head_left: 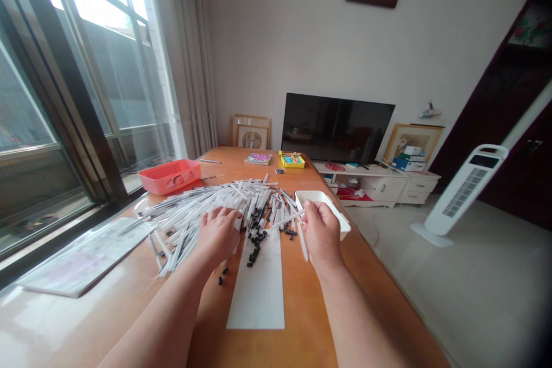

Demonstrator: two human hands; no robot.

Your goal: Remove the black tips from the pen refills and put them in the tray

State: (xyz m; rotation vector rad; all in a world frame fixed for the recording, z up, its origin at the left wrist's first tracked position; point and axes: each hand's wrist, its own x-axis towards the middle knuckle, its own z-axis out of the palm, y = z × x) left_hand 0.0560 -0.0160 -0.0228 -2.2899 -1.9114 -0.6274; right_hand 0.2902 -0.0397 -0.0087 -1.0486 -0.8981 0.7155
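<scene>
A heap of slim white and grey plastic tubes (190,207) spreads across the table. My left hand (221,233) rests over the right part of this heap, fingers apart and slightly curled, palm down; its fingertips are partly hidden among the tubes. In my closed right hand (322,233) is a slim white tube (287,219), pointing left. A second white piece (303,241) slants down beside the same fingers. Small black caps (255,241) lie scattered between my hands, some on a long white strip (256,293). Just behind my right hand stands a white tray (308,198).
A pink basket (170,177) sits at the left back of the table. Papers (90,256) lie at the left edge. Toward the far end are a yellow box (292,161) and a booklet (257,158). A white tower fan (466,195) stands right.
</scene>
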